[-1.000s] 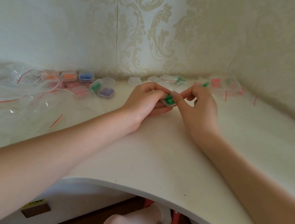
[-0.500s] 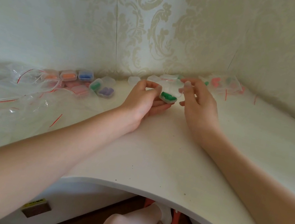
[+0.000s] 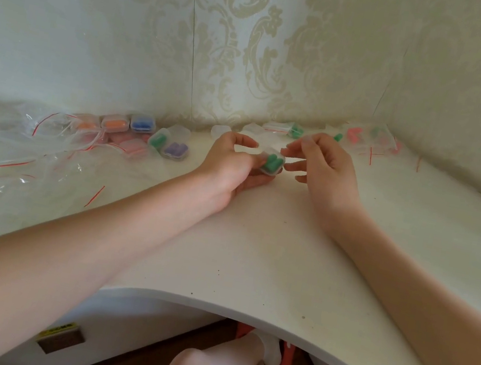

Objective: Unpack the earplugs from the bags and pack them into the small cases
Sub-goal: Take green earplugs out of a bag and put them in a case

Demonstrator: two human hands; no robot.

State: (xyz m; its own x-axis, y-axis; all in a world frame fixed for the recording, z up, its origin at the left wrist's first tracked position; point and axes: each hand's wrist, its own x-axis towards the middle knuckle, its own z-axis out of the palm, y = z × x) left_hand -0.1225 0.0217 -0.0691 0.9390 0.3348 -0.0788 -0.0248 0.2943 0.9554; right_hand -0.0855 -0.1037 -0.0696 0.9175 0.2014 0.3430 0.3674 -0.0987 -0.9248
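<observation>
Holding small clear plastic case with green earplugs [image 3: 271, 163] in left hand [image 3: 229, 164]; right hand [image 3: 325, 165] relaxed, empty. Filled cases [image 3: 142, 132] at 10 o'clock; unopened bags [image 3: 366, 138] at 1 o'clock remaining.

forearms [image 3: 24, 273] cropped, far bags [image 3: 369, 139] blurred

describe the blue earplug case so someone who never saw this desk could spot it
Look along the back wall to the left of the left hand, at the row of small cases. The blue earplug case ends that row on the right, beside an orange one.
</observation>
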